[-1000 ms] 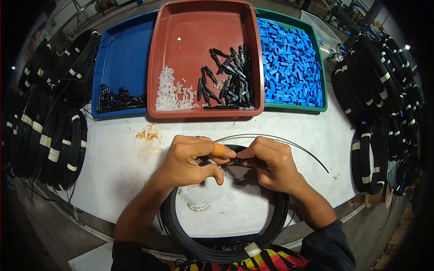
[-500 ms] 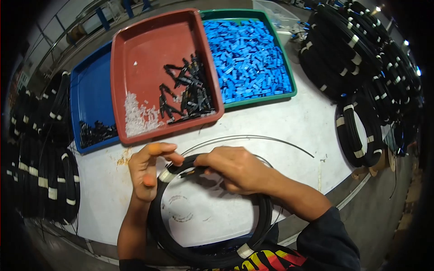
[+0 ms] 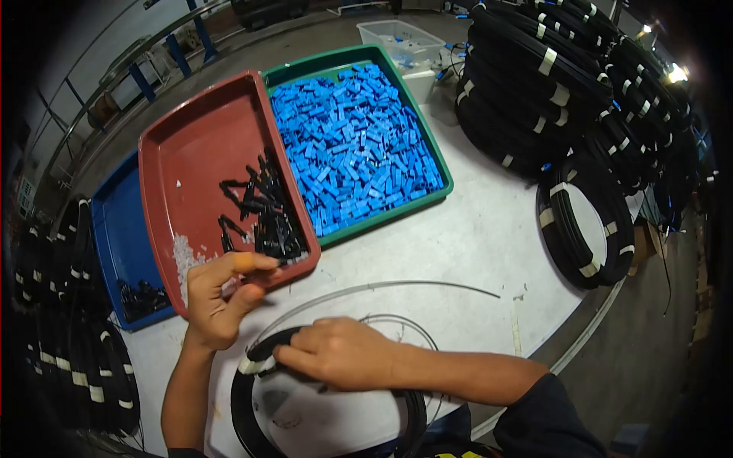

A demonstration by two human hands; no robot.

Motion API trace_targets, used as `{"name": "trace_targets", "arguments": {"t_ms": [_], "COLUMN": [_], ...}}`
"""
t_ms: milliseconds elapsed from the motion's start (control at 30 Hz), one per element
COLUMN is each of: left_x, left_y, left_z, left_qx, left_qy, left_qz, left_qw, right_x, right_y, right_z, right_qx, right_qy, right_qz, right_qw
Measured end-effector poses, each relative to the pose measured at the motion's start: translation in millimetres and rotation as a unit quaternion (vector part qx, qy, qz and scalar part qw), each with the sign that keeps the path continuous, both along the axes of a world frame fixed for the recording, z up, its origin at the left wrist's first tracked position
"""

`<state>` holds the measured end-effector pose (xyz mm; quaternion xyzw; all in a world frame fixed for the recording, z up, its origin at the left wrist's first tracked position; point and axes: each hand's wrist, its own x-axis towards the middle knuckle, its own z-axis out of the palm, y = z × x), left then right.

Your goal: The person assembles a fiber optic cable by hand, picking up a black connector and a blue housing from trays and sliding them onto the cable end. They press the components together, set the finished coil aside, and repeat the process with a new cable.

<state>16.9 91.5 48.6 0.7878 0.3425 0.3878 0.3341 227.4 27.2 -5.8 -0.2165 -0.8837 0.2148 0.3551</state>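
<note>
A coil of black cable lies on the white table in front of me, bound with white tape. My right hand is closed on the top of this coil, its fingers curled over the cable. A thin loose cable end arcs out to the right beyond the coil. My left hand is raised at the front edge of the red tray, thumb and forefinger apart, with orange coverings on both tips. Nothing shows between those fingers. Black connectors and small clear pieces lie in that tray.
A green tray of blue clips stands right of the red one. On the left is a blue tray with small black parts. Stacked cable coils and a single coil occupy the right; more coils hang left.
My left hand has moved from beside the coil up to the red tray's front edge. My right hand stays on the coil. The whole view has shifted, showing the trays lower and farther left.
</note>
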Motion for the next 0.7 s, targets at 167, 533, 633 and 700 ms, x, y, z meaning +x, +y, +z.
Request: {"name": "trace_targets", "arguments": {"t_ms": [167,533,633,700], "left_x": [50.5,122.5,136.0,141.8], "left_y": [58.2,124.5,132.2,136.8], "left_z": [19.5,-16.5,-25.9,-25.0], "left_qx": [0.195,0.360,0.406,0.365], "left_qy": [0.131,0.265,0.292,0.312], "left_qz": [-0.056,-0.019,0.014,0.051], "left_qw": [0.970,0.894,0.866,0.876], "right_x": [0.4,2.2,3.0,4.5], "right_y": [1.1,-1.5,-1.2,-0.6], "right_z": [-2.9,-6.1,-4.4,-2.0], "right_qx": [-0.026,-0.075,-0.097,-0.079], "right_qy": [0.023,-0.018,-0.008,-0.015], "right_qz": [0.015,0.000,-0.005,-0.001], "right_qw": [0.999,0.997,0.995,0.997]}}
